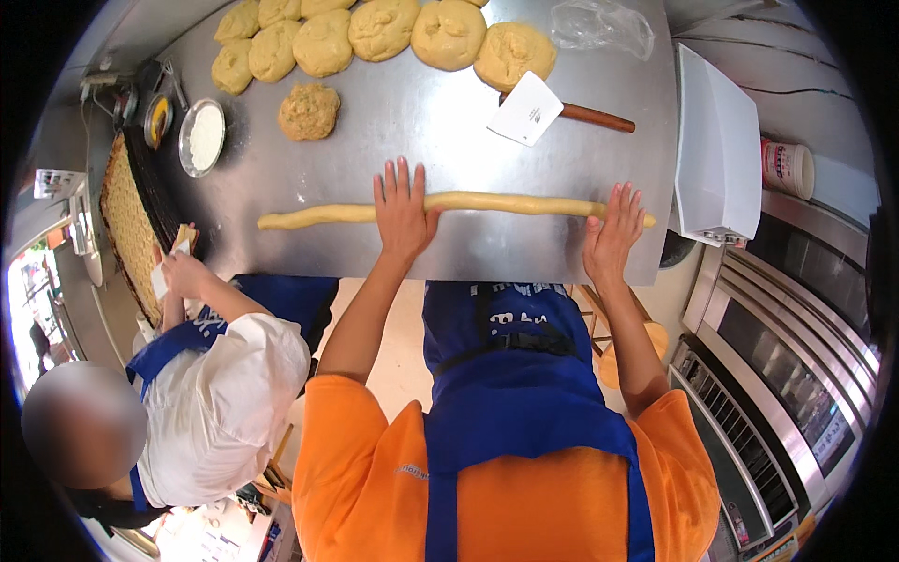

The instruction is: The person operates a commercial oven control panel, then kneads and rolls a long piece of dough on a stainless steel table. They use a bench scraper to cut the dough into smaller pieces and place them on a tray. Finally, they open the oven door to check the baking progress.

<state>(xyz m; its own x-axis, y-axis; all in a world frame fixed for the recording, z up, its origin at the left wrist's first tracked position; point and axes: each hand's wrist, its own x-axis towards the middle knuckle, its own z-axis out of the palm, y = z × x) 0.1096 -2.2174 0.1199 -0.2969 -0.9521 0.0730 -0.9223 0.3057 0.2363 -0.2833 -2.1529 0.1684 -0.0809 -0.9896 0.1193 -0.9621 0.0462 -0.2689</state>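
Observation:
A long, thin rope of yellow dough (510, 202) lies across the metal table (393, 159), running left to right in front of me. My left hand (403, 211) rests flat on it left of its middle, fingers stretched out and pointing away from me. Near the rope's right end my right hand (613, 229) lies on it, palm down with fingers apart. The left end of the rope extends past my left hand, and a short tip shows beyond my right. Neither hand grips the dough.
Several round dough pieces (449, 36) line the far edge, with a rough lump (309, 111) nearer. A white scraper (526, 110) overlaps a wooden rolling pin (599, 117). A bowl of white powder (202, 138) stands left. A co-worker (220, 403) works beside a large tray (131, 225).

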